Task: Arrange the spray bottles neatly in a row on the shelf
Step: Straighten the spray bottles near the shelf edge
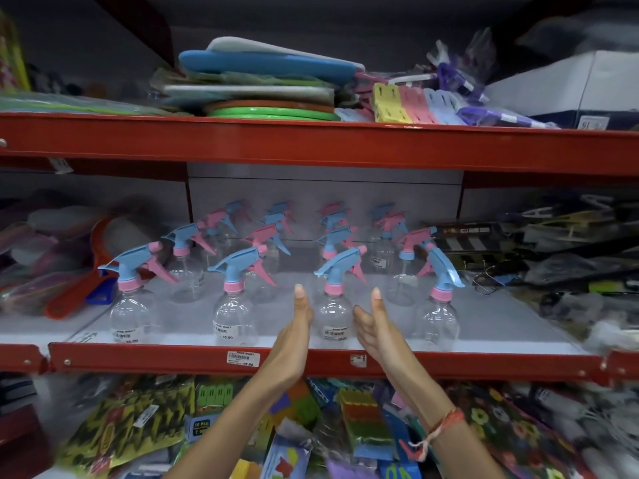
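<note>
Flanking a clear, blue-triggered spray bottle (334, 305), both hands (294, 326) spread apart, empty.

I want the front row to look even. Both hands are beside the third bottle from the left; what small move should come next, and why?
Probably close both hands on that bottle and square it up. The left hand and right hand flank it, open. Afterwards the rightmost front bottle seems to need turning: its nozzle points right, while the other front ones point left.

Red-edged shelf (155, 359) with a pale deck carries clear spray bottles (232, 316) upright in rows, blue and pink triggers.
</note>
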The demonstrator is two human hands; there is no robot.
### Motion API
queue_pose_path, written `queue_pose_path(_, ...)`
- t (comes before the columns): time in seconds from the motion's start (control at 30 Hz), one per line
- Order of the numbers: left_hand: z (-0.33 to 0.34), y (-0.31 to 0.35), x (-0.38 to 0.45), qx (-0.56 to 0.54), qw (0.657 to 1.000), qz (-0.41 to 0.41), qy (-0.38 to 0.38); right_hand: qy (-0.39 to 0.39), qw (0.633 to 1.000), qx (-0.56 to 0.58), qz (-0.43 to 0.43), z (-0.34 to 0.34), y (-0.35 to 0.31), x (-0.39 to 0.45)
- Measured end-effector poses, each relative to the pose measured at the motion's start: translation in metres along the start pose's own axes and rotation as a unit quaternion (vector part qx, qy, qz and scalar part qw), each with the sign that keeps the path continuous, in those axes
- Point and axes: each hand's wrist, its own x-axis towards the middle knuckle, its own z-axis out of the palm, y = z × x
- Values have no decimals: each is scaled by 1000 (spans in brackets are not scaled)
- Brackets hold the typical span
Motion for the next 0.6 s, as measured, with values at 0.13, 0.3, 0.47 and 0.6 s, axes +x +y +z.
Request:
queue_pose_path(0.13,0,1,1,7,1000,-3,-2,-5,1000,6,-7,-2,2,-9)
queue_pose_path(0.3,8,4,-8,-7,1000,24,15,-1,1000,-8,-12,-6,7,-9)
queue_pose_path(0.47,24,0,-25,-4,957,198,210,120,983,54,-132,-22,9,-29)
queue_pose_path(0.6,45,4,-29,6,932,302,200,361,897,130,-220,-53,10,-44)
